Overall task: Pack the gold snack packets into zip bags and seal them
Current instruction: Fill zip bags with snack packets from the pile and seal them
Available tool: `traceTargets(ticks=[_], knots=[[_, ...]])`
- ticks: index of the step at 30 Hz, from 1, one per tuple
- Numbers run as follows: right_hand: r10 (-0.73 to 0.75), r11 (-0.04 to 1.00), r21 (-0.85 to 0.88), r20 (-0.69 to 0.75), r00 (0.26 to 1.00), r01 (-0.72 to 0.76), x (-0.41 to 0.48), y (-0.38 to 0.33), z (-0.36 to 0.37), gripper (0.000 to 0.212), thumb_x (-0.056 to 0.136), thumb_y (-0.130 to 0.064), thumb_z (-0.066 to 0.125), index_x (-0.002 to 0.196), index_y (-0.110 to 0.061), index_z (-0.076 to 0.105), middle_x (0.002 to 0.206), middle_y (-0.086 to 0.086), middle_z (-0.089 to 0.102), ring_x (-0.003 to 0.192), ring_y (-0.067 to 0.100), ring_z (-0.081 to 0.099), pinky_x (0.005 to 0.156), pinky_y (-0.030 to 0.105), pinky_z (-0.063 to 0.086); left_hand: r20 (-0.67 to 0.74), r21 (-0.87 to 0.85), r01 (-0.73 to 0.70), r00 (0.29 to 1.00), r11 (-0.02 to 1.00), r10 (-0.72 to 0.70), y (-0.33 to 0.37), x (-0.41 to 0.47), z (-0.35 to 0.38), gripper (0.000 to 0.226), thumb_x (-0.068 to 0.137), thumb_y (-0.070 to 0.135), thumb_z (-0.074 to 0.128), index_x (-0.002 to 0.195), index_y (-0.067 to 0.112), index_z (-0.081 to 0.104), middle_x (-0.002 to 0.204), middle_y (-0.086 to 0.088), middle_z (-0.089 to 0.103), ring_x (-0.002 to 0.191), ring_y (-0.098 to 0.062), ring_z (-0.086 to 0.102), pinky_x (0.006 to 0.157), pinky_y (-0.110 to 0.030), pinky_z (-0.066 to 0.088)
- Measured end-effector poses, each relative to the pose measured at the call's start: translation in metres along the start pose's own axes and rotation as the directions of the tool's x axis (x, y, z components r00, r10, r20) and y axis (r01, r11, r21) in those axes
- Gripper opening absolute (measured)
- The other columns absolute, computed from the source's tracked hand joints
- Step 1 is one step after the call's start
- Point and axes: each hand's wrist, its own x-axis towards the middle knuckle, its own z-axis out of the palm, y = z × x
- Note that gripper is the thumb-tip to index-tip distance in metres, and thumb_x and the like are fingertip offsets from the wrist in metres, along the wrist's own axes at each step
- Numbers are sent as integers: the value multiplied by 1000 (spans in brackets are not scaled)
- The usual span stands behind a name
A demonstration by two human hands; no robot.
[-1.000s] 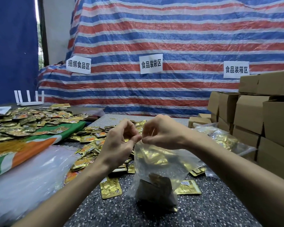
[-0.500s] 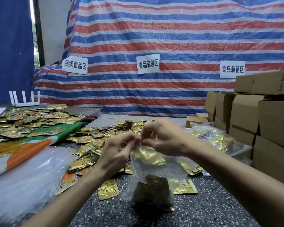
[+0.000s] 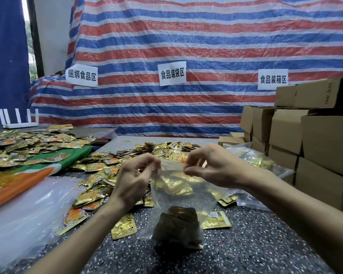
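This is looking like a makeshift food-packing workroom. A red, white and blue striped tarpaulin point(image 3: 206, 46) is hanging as a backdrop and carrying three paper notices: a bundling-zone sign point(image 3: 81, 77), a bagging-zone sign point(image 3: 172, 75) and a boxing-zone sign point(image 3: 273, 79). Plain cardboard boxes point(image 3: 325, 145) are standing stacked at the right of the speckled table point(image 3: 265, 250). Gold snack packets point(image 3: 38, 141) are lying in heaps across it, and a pile of clear plastic bags point(image 3: 18, 214) is lying at the left.

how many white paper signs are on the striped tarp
3: one sign at the left, one in the middle, one at the right above the boxes. None seem hidden.
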Motion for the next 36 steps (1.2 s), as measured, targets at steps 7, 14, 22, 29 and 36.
traceTargets(ticks=[7,14,22,29,36], knots=[[47,999,25,25,999,-48,-15,23,-4,10,92,-35,67,91,-26,71,92,-8,70,87,8,64,81,38,57,0,-46,43,999,998,-44,-2,1,-1,23,89,31,56,78,17,70,79,0,69,76,-11,61,66,-21,47],[65,996,53,4,998,-65,-30,40,-10,6,90,-33,69,84,-34,71,89,-9,71,84,5,64,77,33,58,-6,-67,58,998,996,-59,-9,3,0,25,90,32,56,78,15,70,78,-3,69,75,-16,63,66,-25,49],[40,993,110,-9,999,-39,-47,50,-16,10,91,-25,70,84,-33,69,85,-10,70,83,1,64,73,16,52,4,-76,51,999,996,-51,-11,5,3,21,90,32,56,77,23,70,78,0,69,74,-10,64,66,-16,48],[44,993,110,-25,999,-41,-56,58,-15,13,92,-24,68,85,-35,67,85,-15,70,84,-3,64,75,12,50,5,-92,64,998,994,-64,-12,6,6,19,89,33,57,82,24,72,80,-1,71,79,-19,65,70,-27,52],[36,999,12,-93,995,-35,-60,63,-13,12,90,-35,68,78,-35,66,77,-10,70,74,4,65,70,28,56,10,-95,70,998,993,-69,-14,7,6,19,89,32,56,82,26,73,83,-2,72,82,-20,66,72,-29,53]])
